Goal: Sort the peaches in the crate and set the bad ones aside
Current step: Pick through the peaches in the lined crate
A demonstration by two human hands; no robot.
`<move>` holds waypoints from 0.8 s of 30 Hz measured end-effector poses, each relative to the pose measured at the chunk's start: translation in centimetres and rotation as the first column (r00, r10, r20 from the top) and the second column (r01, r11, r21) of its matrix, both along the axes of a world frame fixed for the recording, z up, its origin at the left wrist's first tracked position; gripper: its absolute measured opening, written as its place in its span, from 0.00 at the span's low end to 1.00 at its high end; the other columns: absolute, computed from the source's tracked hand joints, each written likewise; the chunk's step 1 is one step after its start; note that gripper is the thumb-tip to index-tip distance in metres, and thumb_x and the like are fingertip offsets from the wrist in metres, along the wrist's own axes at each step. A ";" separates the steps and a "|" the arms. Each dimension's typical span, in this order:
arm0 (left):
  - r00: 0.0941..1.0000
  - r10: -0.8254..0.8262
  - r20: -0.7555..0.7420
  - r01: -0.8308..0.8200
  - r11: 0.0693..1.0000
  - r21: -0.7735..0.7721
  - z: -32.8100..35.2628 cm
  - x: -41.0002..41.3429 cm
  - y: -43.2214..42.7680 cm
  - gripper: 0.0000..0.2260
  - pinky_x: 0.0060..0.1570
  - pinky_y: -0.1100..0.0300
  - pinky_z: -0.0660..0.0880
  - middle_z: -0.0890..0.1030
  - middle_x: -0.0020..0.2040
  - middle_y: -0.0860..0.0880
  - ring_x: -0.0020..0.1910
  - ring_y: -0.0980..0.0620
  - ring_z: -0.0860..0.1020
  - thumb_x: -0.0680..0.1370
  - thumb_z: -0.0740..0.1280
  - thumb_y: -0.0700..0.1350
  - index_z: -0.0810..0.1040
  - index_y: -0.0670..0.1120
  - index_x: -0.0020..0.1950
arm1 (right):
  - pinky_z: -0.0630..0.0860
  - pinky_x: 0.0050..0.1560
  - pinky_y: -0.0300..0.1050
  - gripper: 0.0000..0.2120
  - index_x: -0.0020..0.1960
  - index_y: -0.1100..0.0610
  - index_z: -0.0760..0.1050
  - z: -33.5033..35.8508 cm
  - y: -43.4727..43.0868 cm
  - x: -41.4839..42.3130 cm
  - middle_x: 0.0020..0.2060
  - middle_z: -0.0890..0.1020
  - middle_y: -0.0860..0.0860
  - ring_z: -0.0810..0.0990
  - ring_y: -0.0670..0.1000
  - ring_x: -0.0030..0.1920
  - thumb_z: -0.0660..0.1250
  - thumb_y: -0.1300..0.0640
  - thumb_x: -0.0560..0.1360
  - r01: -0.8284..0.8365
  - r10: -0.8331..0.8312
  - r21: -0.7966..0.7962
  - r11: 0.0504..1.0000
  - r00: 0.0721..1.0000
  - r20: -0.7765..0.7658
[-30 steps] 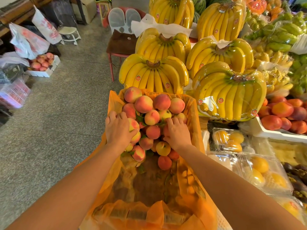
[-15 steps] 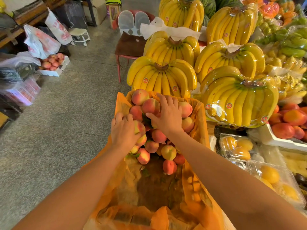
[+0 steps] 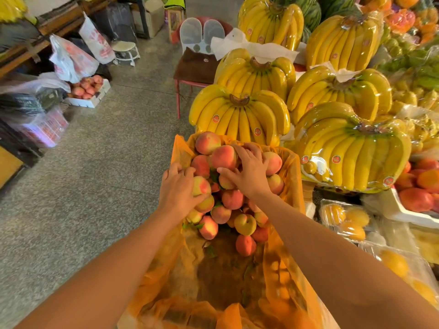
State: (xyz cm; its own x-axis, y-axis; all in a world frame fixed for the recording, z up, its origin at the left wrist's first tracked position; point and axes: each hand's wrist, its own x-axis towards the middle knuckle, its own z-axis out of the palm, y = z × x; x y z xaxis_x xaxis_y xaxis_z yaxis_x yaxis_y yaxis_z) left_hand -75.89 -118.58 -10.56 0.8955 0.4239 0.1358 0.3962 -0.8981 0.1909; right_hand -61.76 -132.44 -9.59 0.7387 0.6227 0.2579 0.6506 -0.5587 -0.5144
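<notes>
— In the far end of the crate (image 3: pixel 292 184), what's there?
— The peaches (image 3: pixel 234 198), heaped against the orange liner (image 3: pixel 180 150), just beside the bananas (image 3: pixel 240 117).
— And your grips?
— My left grip (image 3: pixel 177 189) curls round a yellow-red peach (image 3: pixel 200 186) at the heap's left edge, thumb beneath it. My right grip (image 3: pixel 249 173) lies spread over the top peaches, fingers apart, pinching nothing.

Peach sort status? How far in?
Looks early. Done: the near end of the crate is bare, with the peaches piled at the far end; no reject pile I can identify. In hand: the left hand grips one peach at the pile's left edge, and the right hand lies spread on the top ones. Left: most of the pile.
</notes>
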 end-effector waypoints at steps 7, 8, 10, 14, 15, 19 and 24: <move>0.999 -0.024 0.041 0.024 1.000 -0.005 -0.3 -0.3 0.3 0.31 0.54 0.50 0.66 0.81 0.50 0.48 0.60 0.45 0.67 0.66 0.71 0.63 0.72 0.46 0.63 | 0.56 0.70 0.56 0.35 0.68 0.54 0.72 -0.6 -0.7 0.2 0.61 0.77 0.51 0.62 0.53 0.72 0.62 0.31 0.69 -0.030 0.037 0.138 0.990 0.998 -0.051; 0.999 -0.023 0.048 0.024 1.000 -0.007 -0.3 -0.3 0.3 0.31 0.54 0.50 0.65 0.81 0.50 0.48 0.59 0.44 0.68 0.66 0.71 0.62 0.73 0.46 0.63 | 0.56 0.70 0.56 0.35 0.68 0.53 0.72 -0.7 -0.8 0.2 0.61 0.77 0.51 0.62 0.53 0.72 0.63 0.32 0.70 -0.033 0.040 0.141 0.989 0.998 -0.049; 0.998 -0.021 0.062 0.022 0.999 -0.024 -0.3 -0.2 0.3 0.30 0.54 0.50 0.65 0.82 0.50 0.48 0.59 0.44 0.67 0.66 0.72 0.61 0.73 0.47 0.62 | 0.56 0.69 0.56 0.34 0.68 0.51 0.71 -1.0 -1.1 0.2 0.61 0.76 0.49 0.61 0.52 0.72 0.63 0.32 0.70 -0.035 0.041 0.142 0.989 0.998 -0.039; 0.995 -0.014 0.094 0.021 0.997 -0.070 -0.2 -0.4 0.3 0.27 0.54 0.52 0.63 0.81 0.51 0.50 0.58 0.45 0.67 0.67 0.72 0.61 0.74 0.49 0.61 | 0.56 0.67 0.52 0.32 0.68 0.50 0.71 -0.8 -1.6 -0.2 0.64 0.74 0.47 0.63 0.51 0.71 0.65 0.33 0.70 -0.037 0.055 0.192 0.981 0.995 -0.087; 0.995 -0.010 0.096 0.018 0.997 -0.081 -0.1 -0.5 0.2 0.27 0.54 0.52 0.63 0.81 0.52 0.50 0.58 0.46 0.67 0.68 0.72 0.61 0.74 0.49 0.61 | 0.57 0.67 0.52 0.32 0.68 0.50 0.71 -0.7 -1.8 -0.3 0.64 0.74 0.47 0.63 0.51 0.70 0.66 0.33 0.69 -0.033 0.058 0.210 0.977 0.992 -0.115; 0.996 0.005 0.094 0.008 0.991 -0.134 0.4 -0.8 0.1 0.29 0.57 0.52 0.63 0.79 0.57 0.50 0.61 0.46 0.65 0.69 0.68 0.64 0.74 0.50 0.65 | 0.59 0.67 0.52 0.31 0.67 0.51 0.73 -0.1 -2.0 -0.7 0.62 0.73 0.43 0.63 0.49 0.69 0.69 0.36 0.69 -0.029 0.070 0.241 0.970 0.984 -0.161; 0.997 0.019 0.078 -0.004 0.982 -0.190 1.2 -1.0 0.2 0.34 0.57 0.52 0.62 0.78 0.57 0.51 0.61 0.47 0.64 0.66 0.61 0.69 0.73 0.52 0.66 | 0.64 0.65 0.51 0.29 0.65 0.49 0.73 0.4 -2.4 -1.5 0.59 0.73 0.40 0.67 0.48 0.65 0.70 0.36 0.69 -0.025 0.083 0.278 0.960 0.976 -0.199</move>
